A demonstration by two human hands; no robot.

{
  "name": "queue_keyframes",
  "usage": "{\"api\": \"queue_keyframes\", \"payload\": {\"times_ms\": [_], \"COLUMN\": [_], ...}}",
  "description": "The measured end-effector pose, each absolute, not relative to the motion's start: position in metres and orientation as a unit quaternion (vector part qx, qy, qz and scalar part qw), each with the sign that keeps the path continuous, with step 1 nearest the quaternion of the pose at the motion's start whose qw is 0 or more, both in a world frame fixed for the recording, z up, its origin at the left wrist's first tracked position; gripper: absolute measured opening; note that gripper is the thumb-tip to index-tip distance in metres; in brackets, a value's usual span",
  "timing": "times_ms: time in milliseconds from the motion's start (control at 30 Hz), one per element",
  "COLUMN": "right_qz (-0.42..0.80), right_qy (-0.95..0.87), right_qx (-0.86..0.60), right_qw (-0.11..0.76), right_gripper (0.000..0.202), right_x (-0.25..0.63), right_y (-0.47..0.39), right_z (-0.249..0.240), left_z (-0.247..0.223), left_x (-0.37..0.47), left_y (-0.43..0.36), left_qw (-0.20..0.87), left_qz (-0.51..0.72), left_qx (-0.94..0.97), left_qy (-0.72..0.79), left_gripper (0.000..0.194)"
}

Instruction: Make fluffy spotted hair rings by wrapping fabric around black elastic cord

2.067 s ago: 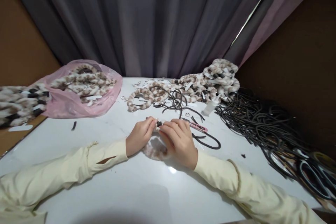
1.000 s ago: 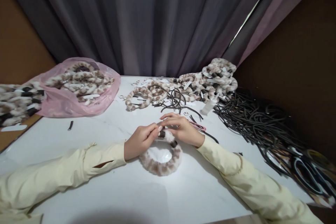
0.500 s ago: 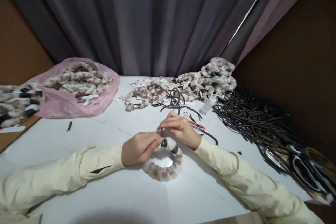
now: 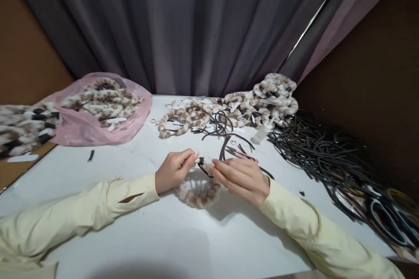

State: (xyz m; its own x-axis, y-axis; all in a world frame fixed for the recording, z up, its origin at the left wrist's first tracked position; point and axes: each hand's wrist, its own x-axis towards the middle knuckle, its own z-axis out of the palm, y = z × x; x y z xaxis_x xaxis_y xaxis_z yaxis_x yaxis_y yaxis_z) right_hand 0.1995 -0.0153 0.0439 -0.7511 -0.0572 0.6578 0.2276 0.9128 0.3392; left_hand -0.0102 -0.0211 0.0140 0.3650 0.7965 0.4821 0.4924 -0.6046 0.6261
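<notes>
Above the middle of the table, a brown-and-white furry ring [image 4: 198, 195] hangs tilted between my two hands. My left hand [image 4: 174, 171] is closed, thumb and finger pinching the ring beside a wrapped band of black cord [image 4: 201, 161]. A small white piece shows at those fingertips, too small to name. On the other side, my right hand [image 4: 245, 179] is closed with its fingers together on the black cord, which loops below the band. A length of dark cord [image 4: 224, 147] rises just above these fingers. What lies under the right fingers is hidden.
A pink plastic bag [image 4: 134, 133] of furry rings stands back left. More furry rings [image 4: 276, 91] are heaped back right, near a small clear bottle [image 4: 262, 131]. Black cords [image 4: 314, 148] pile up at the right, with scissors [image 4: 381, 220] near the edge. Pink-handled snips [image 4: 245, 156] lie behind my right hand.
My right hand has drawn away to the right and turned palm-down, pulling cord. My left hand has risen slightly, and the furry ring has lifted and tilted with it.
</notes>
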Motion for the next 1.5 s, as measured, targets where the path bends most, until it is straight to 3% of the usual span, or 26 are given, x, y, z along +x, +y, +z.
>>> {"api": "queue_keyframes", "payload": {"times_ms": [200, 400, 567, 1033, 1500], "right_qz": [-0.097, 0.079, 0.15, 0.117, 0.428], "right_qy": [-0.883, -0.914, -0.904, -0.888, -0.823], "right_qx": [-0.121, -0.135, -0.126, -0.212, -0.257], "right_qw": [0.443, 0.375, 0.379, 0.391, 0.271], "right_gripper": [0.025, 0.024, 0.028, 0.03, 0.014], "right_x": [0.196, 0.182, 0.175, 0.172, 0.172], "right_y": [0.004, 0.002, -0.004, -0.01, 0.005], "right_z": [0.031, 0.019, 0.012, 0.012, 0.02], "left_z": [0.011, 0.014, 0.015, 0.011, 0.009], "left_x": [-0.012, -0.01, -0.009, -0.01, -0.011], "left_y": [-0.029, -0.031, -0.028, -0.027, -0.029], "left_qw": [-0.036, -0.145, -0.169, -0.208, -0.234], "left_qz": [0.349, 0.334, 0.324, 0.343, 0.402], "left_qx": [0.91, 0.928, 0.93, 0.912, 0.877], "left_qy": [0.22, 0.08, 0.05, 0.088, 0.12], "left_gripper": [0.021, 0.021, 0.018, 0.022, 0.016]}}
